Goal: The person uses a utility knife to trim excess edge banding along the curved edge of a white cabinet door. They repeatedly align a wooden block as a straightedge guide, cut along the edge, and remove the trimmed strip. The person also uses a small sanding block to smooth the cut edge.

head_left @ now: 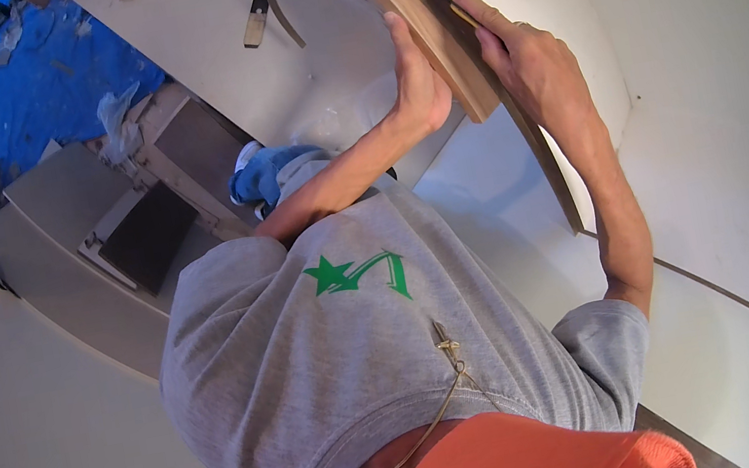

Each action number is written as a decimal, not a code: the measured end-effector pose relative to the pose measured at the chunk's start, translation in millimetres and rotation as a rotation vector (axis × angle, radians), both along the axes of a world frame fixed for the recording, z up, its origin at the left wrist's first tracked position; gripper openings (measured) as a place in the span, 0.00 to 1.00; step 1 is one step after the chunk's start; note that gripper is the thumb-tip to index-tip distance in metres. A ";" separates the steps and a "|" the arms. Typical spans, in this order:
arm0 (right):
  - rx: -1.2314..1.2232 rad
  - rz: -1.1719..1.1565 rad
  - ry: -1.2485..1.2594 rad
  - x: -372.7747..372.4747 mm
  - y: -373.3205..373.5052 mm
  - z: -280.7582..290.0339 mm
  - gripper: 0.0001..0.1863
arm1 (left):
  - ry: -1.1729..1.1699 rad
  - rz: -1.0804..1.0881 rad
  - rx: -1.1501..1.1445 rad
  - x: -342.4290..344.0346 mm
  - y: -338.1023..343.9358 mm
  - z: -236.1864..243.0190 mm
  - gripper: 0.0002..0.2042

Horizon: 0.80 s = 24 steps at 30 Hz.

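Observation:
My left hand [421, 85] presses its palm and fingers against a light brown wooden block [430, 39], holding it along a long, dark, curved edging strip [542, 149]. On the other side of the strip, my right hand [537, 65] is closed around a thin tool [462, 15] with a yellowish edge. Its dark tip points towards the block; most of the tool is hidden in the fingers, so its exact kind does not show.
A small black and tan tool [255, 22] lies on the pale panel [195, 10], near a loose curved strip [282, 2]. Blue sheeting [54, 65] with scraps covers the floor at far left. Pale curved walls [694, 57] stand to my right; grey-brown cabinet parts [57, 225] stand left.

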State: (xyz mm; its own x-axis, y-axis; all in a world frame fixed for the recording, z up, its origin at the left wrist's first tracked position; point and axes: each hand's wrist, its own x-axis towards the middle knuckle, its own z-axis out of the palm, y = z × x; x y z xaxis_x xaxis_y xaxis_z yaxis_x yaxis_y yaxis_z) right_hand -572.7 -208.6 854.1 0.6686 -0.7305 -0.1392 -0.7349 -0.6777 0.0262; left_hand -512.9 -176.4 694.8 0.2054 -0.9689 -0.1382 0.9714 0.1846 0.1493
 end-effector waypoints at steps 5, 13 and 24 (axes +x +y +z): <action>-0.063 0.096 -0.083 -9.3 -2.4 -11.5 0.24 | 0.005 0.012 0.042 -0.9 -0.3 2.2 0.39; -0.074 0.125 -0.168 -16.6 1.5 -22.1 0.25 | 0.033 0.018 0.086 8.7 7.6 20.2 0.35; -0.031 0.020 -0.181 -27.8 18.7 -14.4 0.27 | 0.084 0.009 0.081 4.5 -0.2 8.6 0.36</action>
State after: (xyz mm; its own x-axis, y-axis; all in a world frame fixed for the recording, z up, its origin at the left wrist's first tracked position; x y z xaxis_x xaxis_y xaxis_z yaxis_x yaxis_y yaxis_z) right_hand -600.5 -189.8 839.7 0.6952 -0.7188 0.0073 -0.7158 -0.6931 -0.0844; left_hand -508.4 -176.6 703.4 0.1980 -0.9521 -0.2331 0.9795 0.1835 0.0824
